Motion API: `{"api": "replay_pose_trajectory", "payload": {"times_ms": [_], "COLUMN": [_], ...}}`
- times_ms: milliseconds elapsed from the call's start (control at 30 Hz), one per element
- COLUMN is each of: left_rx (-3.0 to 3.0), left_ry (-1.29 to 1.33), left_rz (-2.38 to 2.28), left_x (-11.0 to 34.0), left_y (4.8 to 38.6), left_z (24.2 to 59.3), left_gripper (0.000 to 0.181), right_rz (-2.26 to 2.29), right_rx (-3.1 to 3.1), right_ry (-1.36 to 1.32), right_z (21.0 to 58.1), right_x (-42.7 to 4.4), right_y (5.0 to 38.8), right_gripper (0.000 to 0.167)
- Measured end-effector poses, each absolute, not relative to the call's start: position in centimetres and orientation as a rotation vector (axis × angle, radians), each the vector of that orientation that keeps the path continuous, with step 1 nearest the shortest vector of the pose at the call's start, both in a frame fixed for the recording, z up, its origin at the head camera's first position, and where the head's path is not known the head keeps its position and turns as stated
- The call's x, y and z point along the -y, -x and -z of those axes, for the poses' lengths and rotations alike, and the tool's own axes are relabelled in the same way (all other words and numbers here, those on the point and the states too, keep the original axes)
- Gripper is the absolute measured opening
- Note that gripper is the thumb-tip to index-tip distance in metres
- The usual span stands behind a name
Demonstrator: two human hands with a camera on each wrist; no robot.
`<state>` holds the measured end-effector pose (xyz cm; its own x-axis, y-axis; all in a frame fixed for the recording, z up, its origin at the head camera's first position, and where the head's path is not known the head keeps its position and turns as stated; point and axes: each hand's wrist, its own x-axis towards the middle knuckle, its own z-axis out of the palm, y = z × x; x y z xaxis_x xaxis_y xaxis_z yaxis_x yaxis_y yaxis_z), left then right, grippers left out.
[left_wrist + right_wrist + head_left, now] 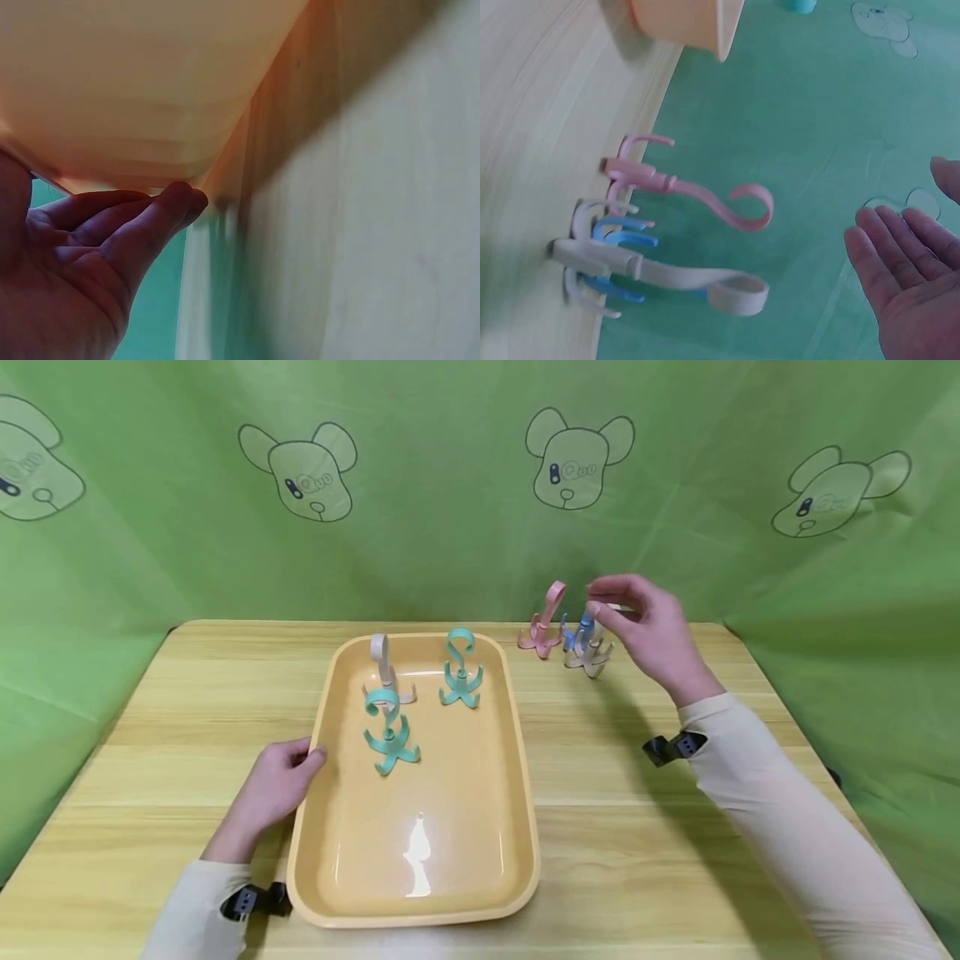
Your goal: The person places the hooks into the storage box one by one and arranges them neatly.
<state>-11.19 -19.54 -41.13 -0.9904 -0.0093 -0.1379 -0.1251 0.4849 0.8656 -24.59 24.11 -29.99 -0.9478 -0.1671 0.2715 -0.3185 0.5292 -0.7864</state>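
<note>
Work judged about half done: three hooks (389, 745) are contained in the tray (465, 768), lower centre, its rim pinched by the left hand (272, 783), while pink, blue and white hooks (540, 638) are left on the bench (615, 860), upper right, near the spread, empty right hand (652, 631).

Wears a long left sleeve (197, 914) and a long right sleeve (795, 818), both plain, pale cream to off-white. Fits fairly snug along the right forearm, with soft creases toward the bottom edge of the head view. Ends both at the wrist, leaving left hand (279, 785) and right hand (656, 631) bare. Has a small black left wrist unit (243, 903) and matching black right wrist unit (686, 745) at the cuffs: blocky, with tiny greyish marks, too small to read.
</note>
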Motion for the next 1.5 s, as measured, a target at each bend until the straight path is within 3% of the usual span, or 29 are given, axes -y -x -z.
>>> {"api": "replay_pose_trajectory", "payload": {"times_ms": [867, 1500], "left_rx": [-2.615, -2.587], "left_ry": [0.105, 0.131], "left_rz": [-1.517, -1.548], "left_x": [19.7, 19.7], "left_y": [11.4, 11.4], "left_z": [41.4, 41.7], "left_gripper": [0.033, 0.034], "right_rz": [-1.406, -1.273], "right_rx": [2.706, 2.681], "right_ry": [-0.041, 0.023], "right_z": [34.1, 35.0], "right_x": [-27.7, -26.8], "right_y": [27.9, 28.8], "right_gripper": [0.073, 0.039]}}
